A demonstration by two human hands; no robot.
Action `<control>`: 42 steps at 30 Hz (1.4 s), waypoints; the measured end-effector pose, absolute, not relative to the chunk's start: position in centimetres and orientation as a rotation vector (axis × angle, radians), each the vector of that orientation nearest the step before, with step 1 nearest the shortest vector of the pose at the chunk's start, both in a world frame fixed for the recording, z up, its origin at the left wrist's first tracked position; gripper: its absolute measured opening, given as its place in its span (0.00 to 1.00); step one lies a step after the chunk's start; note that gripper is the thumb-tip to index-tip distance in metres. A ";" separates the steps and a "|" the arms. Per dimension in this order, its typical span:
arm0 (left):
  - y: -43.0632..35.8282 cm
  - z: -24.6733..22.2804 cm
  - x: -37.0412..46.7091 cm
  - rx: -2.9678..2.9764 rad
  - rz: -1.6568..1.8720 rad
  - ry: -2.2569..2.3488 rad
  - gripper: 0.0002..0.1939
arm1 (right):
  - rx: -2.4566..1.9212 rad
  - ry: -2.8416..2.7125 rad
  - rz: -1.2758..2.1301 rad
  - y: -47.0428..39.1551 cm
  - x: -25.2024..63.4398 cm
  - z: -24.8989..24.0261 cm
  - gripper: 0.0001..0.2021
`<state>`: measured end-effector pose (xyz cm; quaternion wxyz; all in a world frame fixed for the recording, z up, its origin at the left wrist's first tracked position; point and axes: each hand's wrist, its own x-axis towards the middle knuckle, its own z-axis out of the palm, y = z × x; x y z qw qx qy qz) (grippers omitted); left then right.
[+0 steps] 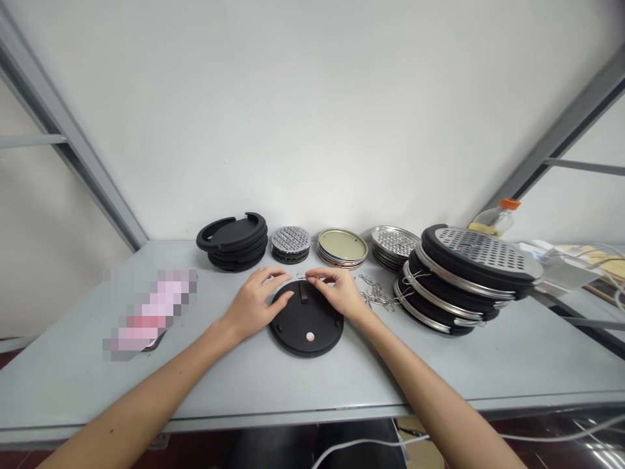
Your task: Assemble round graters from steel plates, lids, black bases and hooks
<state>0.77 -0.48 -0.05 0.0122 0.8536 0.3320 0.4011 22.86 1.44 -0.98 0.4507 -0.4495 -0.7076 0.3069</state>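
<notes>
A round black disc [305,329] lies flat on the table before me, with a raised tab near its far edge, small pegs and a pale round spot on its face. My left hand [256,299] rests at the disc's left side, thumb apart from the fingers, fingertips towards the far edge. At that far edge my right hand [339,290] has thumb and fingers pinched on a thin bent wire hook [301,275], partly hidden by the fingers. Just right of this hand lies a loose heap of similar wire hooks [375,292].
Along the wall stand stacked black rings [232,244], small grater plates [290,241], gold-coloured lids [342,246] and larger grater plates [396,242]. A tall leaning stack of black-rimmed graters [469,267] stands right, before an orange-capped bottle [498,218]. A blurred-out phone-like object [156,309] lies left.
</notes>
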 end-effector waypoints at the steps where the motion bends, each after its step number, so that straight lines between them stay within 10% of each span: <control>1: -0.4 -0.1 0.8 2.640 1.240 1.043 0.14 | -1.117 -1.766 0.743 1.4 22.8 -1.0 0.10; 23: 1.0 -0.6 4.3 2.458 0.812 1.582 0.24 | -1.064 -1.996 0.544 2.3 23.1 -2.0 0.13; 42: 0.2 -0.6 5.5 2.544 0.788 1.620 0.10 | -1.154 -2.132 0.282 1.7 22.9 -1.8 0.14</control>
